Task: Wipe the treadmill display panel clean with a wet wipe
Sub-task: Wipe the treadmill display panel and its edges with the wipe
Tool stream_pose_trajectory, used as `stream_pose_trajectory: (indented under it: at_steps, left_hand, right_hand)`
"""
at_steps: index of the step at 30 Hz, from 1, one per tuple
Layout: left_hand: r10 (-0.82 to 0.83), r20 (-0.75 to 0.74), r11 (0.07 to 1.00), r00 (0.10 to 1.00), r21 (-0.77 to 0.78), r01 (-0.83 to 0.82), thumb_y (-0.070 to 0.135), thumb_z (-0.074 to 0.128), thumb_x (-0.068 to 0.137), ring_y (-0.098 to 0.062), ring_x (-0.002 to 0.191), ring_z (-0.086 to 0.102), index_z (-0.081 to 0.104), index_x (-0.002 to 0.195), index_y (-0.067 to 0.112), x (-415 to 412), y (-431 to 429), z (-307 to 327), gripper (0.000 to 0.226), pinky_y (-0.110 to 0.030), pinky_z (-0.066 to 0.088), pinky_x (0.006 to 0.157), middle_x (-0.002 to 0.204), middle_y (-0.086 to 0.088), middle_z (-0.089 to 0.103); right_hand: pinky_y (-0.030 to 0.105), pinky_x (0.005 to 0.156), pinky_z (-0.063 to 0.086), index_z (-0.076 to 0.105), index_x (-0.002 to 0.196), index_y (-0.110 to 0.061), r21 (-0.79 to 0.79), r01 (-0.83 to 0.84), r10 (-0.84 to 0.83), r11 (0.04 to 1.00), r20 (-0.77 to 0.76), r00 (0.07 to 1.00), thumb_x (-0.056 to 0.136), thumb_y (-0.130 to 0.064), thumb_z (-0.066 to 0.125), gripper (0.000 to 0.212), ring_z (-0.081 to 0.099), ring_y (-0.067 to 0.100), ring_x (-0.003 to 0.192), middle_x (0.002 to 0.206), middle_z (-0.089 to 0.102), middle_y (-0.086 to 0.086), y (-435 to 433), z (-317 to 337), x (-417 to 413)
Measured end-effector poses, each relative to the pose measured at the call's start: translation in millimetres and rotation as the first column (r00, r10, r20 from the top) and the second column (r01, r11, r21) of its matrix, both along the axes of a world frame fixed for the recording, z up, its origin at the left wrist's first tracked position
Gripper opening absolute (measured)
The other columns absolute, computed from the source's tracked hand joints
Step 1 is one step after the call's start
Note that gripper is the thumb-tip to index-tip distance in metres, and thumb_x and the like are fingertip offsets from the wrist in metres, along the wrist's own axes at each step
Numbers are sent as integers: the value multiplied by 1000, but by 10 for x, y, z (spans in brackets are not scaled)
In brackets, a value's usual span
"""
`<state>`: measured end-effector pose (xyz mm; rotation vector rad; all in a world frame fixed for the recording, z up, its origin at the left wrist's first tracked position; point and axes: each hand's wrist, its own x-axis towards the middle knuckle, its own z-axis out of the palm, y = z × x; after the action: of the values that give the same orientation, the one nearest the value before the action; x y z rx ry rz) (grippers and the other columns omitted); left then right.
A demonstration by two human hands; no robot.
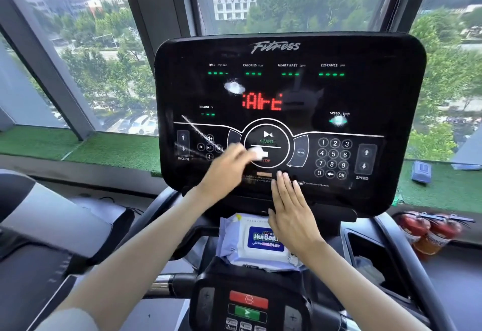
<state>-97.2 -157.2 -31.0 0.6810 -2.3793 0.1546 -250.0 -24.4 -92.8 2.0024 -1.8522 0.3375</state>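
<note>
The black treadmill display panel (289,88) fills the middle of the view, with red lit letters at its centre. White smudges mark it: one above the letters (234,87), one at the speed readout (338,121), and streaks at the lower left (194,132). My left hand (227,169) pinches a small white wet wipe (258,153) and holds it against the round START/STOP control. My right hand (289,208) lies flat with straight fingers on the panel's lower edge.
A pack of wet wipes (245,242) lies on the console tray under the panel. Lower down sit red and green buttons (248,304). Two red fire extinguishers (430,231) lie at the right, a blue object (421,171) on the green sill.
</note>
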Motion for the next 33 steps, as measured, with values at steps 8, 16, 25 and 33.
stream_pose_trajectory:
  at_steps: [8,16,25,33]
  left_hand:
    - [-128,105,990,986,-37,132,-4,57,86,-15,78,51,61,106,12,10,92,-141,27,-26,52,59,88,-4,51]
    - [43,-327,999,944,20,-38,-1,57,87,-13,79,51,61,117,9,-308,-15,50,32,-23,49,73,88,-8,53]
    - [117,-461,991,880,117,-71,-2,54,80,-14,74,50,64,117,12,-444,-114,223,41,-28,51,67,87,-6,51]
    - [29,-328,999,944,38,-17,-2,54,79,-13,76,49,69,109,13,-385,-206,317,37,-32,52,62,85,-5,51]
  right_hand:
    - [50,115,7,19,141,12,37,18,-16,999,-65,998,94,-29,16,62,7,40,142,151,7,30,-63,-110,-19]
    - [52,114,10,20,140,14,37,20,-19,999,-27,999,94,-32,18,65,12,41,141,150,14,32,-74,-101,14]
    - [51,114,10,19,139,13,24,14,-13,1000,-18,1000,94,-31,20,64,12,41,141,150,14,32,-67,-99,24]
    - [52,113,12,21,140,13,33,29,-29,999,3,1000,94,-32,20,65,14,41,141,150,14,31,-74,-106,39]
